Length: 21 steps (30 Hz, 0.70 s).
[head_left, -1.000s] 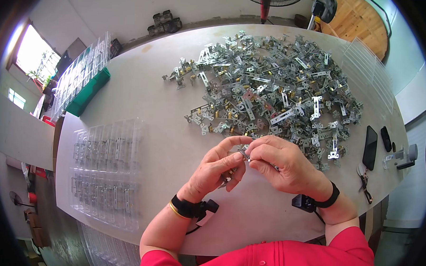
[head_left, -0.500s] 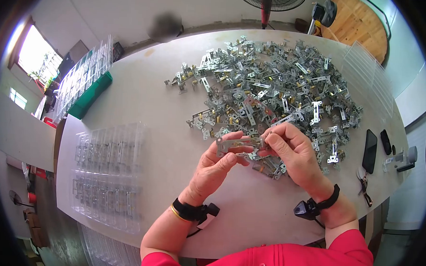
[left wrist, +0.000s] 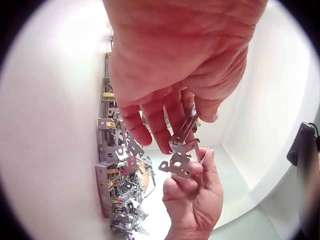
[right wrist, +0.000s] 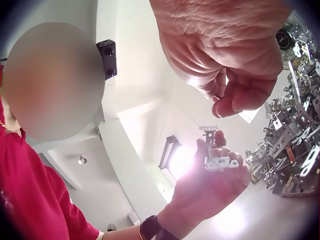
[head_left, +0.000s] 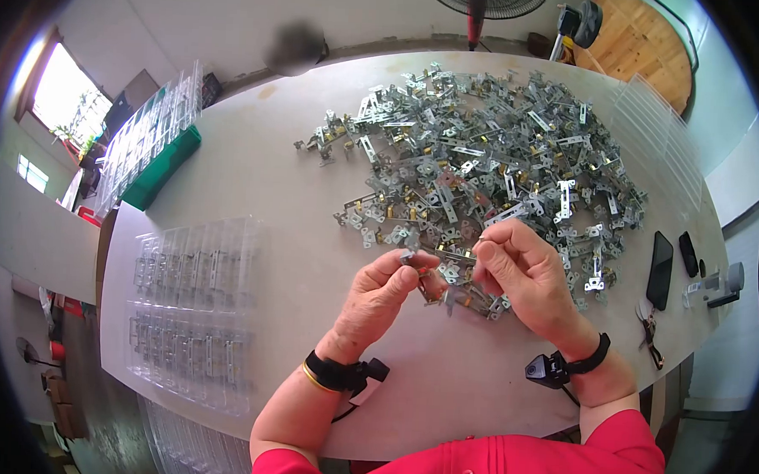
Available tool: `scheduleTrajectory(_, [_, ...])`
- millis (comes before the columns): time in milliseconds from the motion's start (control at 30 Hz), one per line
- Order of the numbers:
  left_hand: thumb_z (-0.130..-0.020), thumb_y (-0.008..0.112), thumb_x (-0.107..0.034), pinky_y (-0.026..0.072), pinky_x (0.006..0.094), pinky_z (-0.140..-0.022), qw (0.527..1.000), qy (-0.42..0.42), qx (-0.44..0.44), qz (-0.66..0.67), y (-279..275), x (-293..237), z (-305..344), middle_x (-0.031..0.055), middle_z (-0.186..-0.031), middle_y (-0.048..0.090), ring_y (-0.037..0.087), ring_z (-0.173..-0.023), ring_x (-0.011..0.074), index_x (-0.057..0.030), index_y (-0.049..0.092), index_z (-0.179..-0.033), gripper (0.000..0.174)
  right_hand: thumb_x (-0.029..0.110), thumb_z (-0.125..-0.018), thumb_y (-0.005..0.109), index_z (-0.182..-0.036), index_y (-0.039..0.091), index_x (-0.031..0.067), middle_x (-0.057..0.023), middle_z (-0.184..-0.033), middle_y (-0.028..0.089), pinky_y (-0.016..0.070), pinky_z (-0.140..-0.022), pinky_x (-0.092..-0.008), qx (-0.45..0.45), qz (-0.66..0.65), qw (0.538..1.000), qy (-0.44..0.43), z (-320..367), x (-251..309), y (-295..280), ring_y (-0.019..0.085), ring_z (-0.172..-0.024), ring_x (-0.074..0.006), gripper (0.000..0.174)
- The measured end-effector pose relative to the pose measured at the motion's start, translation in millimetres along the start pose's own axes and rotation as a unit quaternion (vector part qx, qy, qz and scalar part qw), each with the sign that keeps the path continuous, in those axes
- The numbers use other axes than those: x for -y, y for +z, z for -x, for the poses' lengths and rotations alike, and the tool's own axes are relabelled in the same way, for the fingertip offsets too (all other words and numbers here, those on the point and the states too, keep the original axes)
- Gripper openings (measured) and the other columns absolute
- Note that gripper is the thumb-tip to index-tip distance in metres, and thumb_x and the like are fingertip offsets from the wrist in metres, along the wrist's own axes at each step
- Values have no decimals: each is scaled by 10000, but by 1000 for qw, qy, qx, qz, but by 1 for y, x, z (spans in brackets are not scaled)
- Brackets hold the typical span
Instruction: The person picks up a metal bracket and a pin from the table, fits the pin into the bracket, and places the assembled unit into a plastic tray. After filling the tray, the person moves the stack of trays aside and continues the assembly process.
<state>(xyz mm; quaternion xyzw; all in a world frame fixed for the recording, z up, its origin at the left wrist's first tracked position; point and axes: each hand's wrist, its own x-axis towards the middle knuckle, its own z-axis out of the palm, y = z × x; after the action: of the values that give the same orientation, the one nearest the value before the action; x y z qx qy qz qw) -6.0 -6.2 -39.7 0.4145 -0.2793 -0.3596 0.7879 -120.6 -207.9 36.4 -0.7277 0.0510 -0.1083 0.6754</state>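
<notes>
My left hand [head_left: 375, 292] grips a silvery metal bracket [left wrist: 177, 162] between thumb and fingers. The bracket has holed plates at its ends, and its middle part is partly covered by the fingers in the left wrist view. To the right, my right hand [head_left: 522, 269] has its thumb and forefinger pressed together on a small thin pale piece [left wrist: 206, 155]. A gap separates the two hands in the head view. Beyond both lies a large heap of similar metal brackets [head_left: 485, 157], some with brass-coloured parts, reaching close to the fingertips.
Clear plastic trays [head_left: 191, 313] with brackets in rows lie on the table [head_left: 312, 234] at left. A green bin [head_left: 164, 167] stands at the back left. At right are a phone [head_left: 659, 270], pliers-like cutters [head_left: 649, 333] and another clear tray [head_left: 657, 139].
The hands were together a second ago, then the bracket lay stretched between them. Now the bracket has swung round in the left hand, apart from the right hand, which has hardly moved since half a second ago.
</notes>
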Motion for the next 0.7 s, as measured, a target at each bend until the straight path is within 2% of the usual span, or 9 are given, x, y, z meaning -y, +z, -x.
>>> scheduleTrajectory(67, [-1043, 558, -326, 497, 362, -871, 999, -26, 7, -18, 5, -2, 0, 79, -950, 679, 658, -978, 221, -19, 625, -1256, 379, 177, -1040, 589, -1067, 625, 71, 27, -826, 620, 459, -586, -206, 17, -20, 999, 20, 3, 2, 3, 553, -692, -33, 115])
scheduleTrajectory(167, [-1058, 528, -334, 490, 339, -805, 998, -46, 13, -35, 6, -3, 1, 54, -885, 651, 635, -904, 193, -1, 629, -1234, 390, 157, -1034, 595, -1095, 622, 57, 17, -792, 603, 451, -542, -195, 31, 17, 999, 5, 6, 1, 8, 541, -640, -16, 119])
scheduleTrajectory(233, [-1063, 516, -336, 481, 330, -786, 998, -53, 18, -42, 7, -4, 1, 48, -865, 639, 621, -876, 183, 6, 632, -1225, 395, 113, -1031, 584, -1121, 620, 49, 5, -804, 626, 499, -586, -211, 50, 34, 997, 46, 7, 7, 9, 586, -673, -35, 116])
scheduleTrajectory(300, [-1069, 504, -338, 471, 322, -767, 997, -60, 23, -50, 8, -5, 2, 41, -845, 627, 607, -849, 173, 13, 635, -1215, 402, 88, -1027, 577, -1127, 620, 43, -4, -817, 640, 516, -605, -220, 45, 33, 998, 20, 7, 5, 13, 606, -688, -46, 118])
scheduleTrajectory(367, [-1066, 532, -325, 483, 260, -736, 997, -66, 0, -45, 10, -4, 2, -4, -841, 631, 577, -778, 88, 0, 657, -1187, 369, 64, -1023, 570, -1133, 620, 37, -13, -830, 653, 534, -624, -229, 39, 33, 999, -5, 8, 4, 14, 626, -703, -58, 124])
scheduleTrajectory(400, [-1066, 532, -325, 483, 260, -736, 997, -66, 0, -44, 10, -5, 3, -4, -841, 631, 577, -778, 88, 0, 657, -1187, 369, 48, -1019, 565, -1133, 621, 33, -22, -845, 664, 544, -639, -235, 45, 43, 998, -12, 8, 4, 14, 647, -723, -70, 128])
scheduleTrajectory(467, [-1068, 513, -332, 464, 293, -743, 994, -87, -4, -73, 9, -7, 3, 27, -825, 624, 583, -806, 139, 17, 638, -1199, 393, 33, -1015, 560, -1133, 622, 30, -32, -859, 675, 555, -653, -241, 51, 52, 997, -19, 9, 4, 14, 668, -743, -83, 133])
scheduleTrajectory(533, [-1065, 519, -336, 464, 287, -732, 993, -87, -4, -79, 10, -7, 3, 21, -816, 620, 578, -790, 134, 16, 640, -1189, 392, 34, -1012, 566, -1126, 622, 21, -47, -887, 687, 568, -665, -245, 46, 51, 998, 11, 10, 5, 15, 691, -765, -96, 128])
scheduleTrajectory(700, [-1061, 533, -341, 462, 275, -687, 992, -88, -9, -94, 10, -6, 2, 8, -791, 608, 563, -733, 113, 10, 646, -1156, 381, 39, -1011, 567, -1114, 621, 10, -65, -927, 696, 576, -668, -249, 46, 67, 997, 8, 9, 5, 16, 708, -781, -112, 119])
